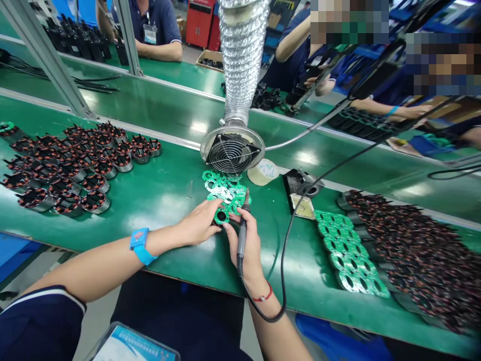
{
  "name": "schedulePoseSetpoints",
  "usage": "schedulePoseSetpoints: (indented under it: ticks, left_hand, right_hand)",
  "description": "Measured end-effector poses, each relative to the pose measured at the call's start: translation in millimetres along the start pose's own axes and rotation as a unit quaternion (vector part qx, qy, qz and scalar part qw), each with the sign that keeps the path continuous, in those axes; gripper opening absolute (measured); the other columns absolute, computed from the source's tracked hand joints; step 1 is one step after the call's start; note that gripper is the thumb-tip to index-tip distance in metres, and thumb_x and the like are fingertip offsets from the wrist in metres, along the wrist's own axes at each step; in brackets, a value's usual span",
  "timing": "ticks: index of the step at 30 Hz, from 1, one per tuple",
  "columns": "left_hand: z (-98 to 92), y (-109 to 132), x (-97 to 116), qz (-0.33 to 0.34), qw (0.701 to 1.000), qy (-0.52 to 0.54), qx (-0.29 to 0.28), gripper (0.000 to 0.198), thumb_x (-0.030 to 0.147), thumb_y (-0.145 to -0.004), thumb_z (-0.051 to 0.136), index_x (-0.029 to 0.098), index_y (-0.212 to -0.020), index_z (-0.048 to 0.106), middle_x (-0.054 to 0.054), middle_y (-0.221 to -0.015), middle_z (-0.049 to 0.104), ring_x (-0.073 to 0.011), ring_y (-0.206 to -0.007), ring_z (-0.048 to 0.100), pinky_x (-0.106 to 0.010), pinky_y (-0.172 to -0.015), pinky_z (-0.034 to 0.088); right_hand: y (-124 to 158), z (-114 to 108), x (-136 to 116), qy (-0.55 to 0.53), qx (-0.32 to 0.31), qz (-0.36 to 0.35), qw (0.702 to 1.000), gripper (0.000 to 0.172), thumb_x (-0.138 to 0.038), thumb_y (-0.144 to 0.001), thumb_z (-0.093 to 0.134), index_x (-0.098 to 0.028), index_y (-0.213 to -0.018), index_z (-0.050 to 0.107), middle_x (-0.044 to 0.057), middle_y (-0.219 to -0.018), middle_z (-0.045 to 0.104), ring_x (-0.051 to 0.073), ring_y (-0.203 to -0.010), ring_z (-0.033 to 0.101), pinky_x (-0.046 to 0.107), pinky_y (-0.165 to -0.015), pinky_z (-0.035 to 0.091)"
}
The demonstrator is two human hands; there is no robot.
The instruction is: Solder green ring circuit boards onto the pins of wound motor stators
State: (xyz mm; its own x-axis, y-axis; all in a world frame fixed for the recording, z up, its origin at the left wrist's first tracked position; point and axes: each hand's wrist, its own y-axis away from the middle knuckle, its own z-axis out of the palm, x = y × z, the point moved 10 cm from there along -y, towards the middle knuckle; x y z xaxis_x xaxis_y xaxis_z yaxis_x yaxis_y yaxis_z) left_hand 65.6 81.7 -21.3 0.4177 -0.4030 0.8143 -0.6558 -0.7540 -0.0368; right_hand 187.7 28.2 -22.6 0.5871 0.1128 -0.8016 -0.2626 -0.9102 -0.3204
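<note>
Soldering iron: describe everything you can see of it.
The soldering iron is slim and pen-like, with a dark grey and black handle that looks like plastic and a narrower tip section that looks metallic and brownish. The right hand grips it, tip pointing away from the wearer, near the loose green boards; whether the tip touches any is unclear. A black cord leaves its rear end, loops by the wrist and runs toward the picture's upper right.

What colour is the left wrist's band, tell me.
The band is blue, best in head view.
</note>
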Motion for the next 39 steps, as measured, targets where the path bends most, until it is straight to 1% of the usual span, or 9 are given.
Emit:
schedulePoseSetpoints:
  ticks: [6,11,14,20,24,28,32,35,39]
  left_hand:
    - [2.2,-4,-5,0.0,0.999,-0.024,0.041,0.049,0.015,-0.081,0.063,0.017,-0.127,0.045,-0.016,-0.127,0.055,-0.03,-0.122,0.049,-0.054,-0.107,0.041]
    - [3.4,-10,-5,0.037,0.998,-0.03,0.028,0.042,0.017,-0.082,0.062,0.017,-0.122,0.048,-0.014,-0.127,0.053,-0.0295,-0.122,0.046,-0.052,-0.11,0.038]
    - [-2.2,-11,1,0.061,0.997,-0.036,0.029,0.035,0.017,-0.079,0.064,0.015,-0.112,0.054,-0.014,-0.12,0.057,-0.0306,-0.117,0.05,-0.051,-0.105,0.042]
    - [-11.1,-11,12,0.104,0.991,-0.078,0.006,0.043,0.021,-0.073,0.07,0.018,-0.114,0.057,-0.012,-0.12,0.06,-0.0283,-0.115,0.054,-0.043,-0.103,0.045]
    - [-8.1,-14,-3,0.071,0.996,-0.038,-0.024,0.048,0.025,-0.072,0.071,0.02,-0.117,0.056,-0.011,-0.125,0.059,-0.0285,-0.117,0.054,-0.044,-0.107,0.042]
    - [-2.6,-13,-7,0.063,0.997,0.031,-0.041,0.058,0.017,-0.07,0.066,0.02,-0.127,0.052,-0.011,-0.132,0.058,-0.0267,-0.124,0.052,-0.041,-0.112,0.039]
    - [0.5,-10,-23,-0.002,1.0,0.019,0.021,0.062,0.004,-0.066,0.054,0.015,-0.127,0.053,-0.015,-0.13,0.061,-0.0253,-0.121,0.058,-0.038,-0.108,0.044]
    - [15.3,-10,-41,-0.059,0.997,-0.039,0.043,0.074,-0.001,-0.063,0.053,0.007,-0.137,0.051,-0.022,-0.148,0.049,-0.0316,-0.139,0.046,-0.043,-0.119,0.034]
    - [32.4,-9,-57,-0.124,0.986,-0.035,0.104,0.064,0.007,-0.081,0.042,0.0,-0.145,0.046,-0.021,-0.156,0.036,-0.0334,-0.147,0.035,-0.046,-0.123,0.028]
  right_hand:
    - [6,0,-32,0.155,0.036,-0.136,0.978,0.026,-0.034,-0.098,0.05,-0.019,-0.114,0.064,0.01,-0.103,0.075,0.023,-0.09,0.07,0.042,-0.086,0.053]
    - [16,11,-28,0.198,0.034,-0.101,0.974,0.034,-0.033,-0.095,0.048,-0.016,-0.121,0.063,0.013,-0.109,0.073,0.025,-0.094,0.07,0.044,-0.087,0.054]
    - [17,7,-31,0.194,0.058,-0.109,0.973,0.037,-0.037,-0.095,0.048,-0.016,-0.122,0.061,0.013,-0.107,0.074,0.024,-0.089,0.072,0.04,-0.079,0.058]
    - [-16,12,-9,0.054,0.066,-0.081,0.993,0.05,-0.057,-0.082,0.062,-0.02,-0.116,0.063,0.011,-0.107,0.075,0.029,-0.094,0.074,0.043,-0.081,0.062]
    - [-19,25,10,0.017,0.077,-0.042,0.996,0.046,-0.057,-0.084,0.058,-0.022,-0.113,0.065,0.01,-0.107,0.076,0.03,-0.097,0.074,0.043,-0.082,0.062]
    - [-8,27,25,0.009,0.113,-0.024,0.993,0.047,-0.052,-0.087,0.056,-0.023,-0.124,0.06,0.01,-0.123,0.071,0.029,-0.113,0.068,0.042,-0.098,0.057]
    - [-11,34,40,0.04,0.05,-0.028,0.998,0.043,-0.044,-0.088,0.058,-0.023,-0.124,0.063,0.007,-0.118,0.073,0.025,-0.108,0.071,0.032,-0.095,0.057]
    - [-13,32,40,0.063,0.043,-0.069,0.995,0.041,-0.045,-0.088,0.06,-0.024,-0.123,0.067,0.007,-0.115,0.074,0.025,-0.104,0.073,0.028,-0.089,0.06]
    - [-11,28,35,0.081,0.074,-0.106,0.988,0.039,-0.045,-0.09,0.059,-0.024,-0.121,0.068,0.007,-0.116,0.074,0.026,-0.103,0.073,0.029,-0.086,0.061]
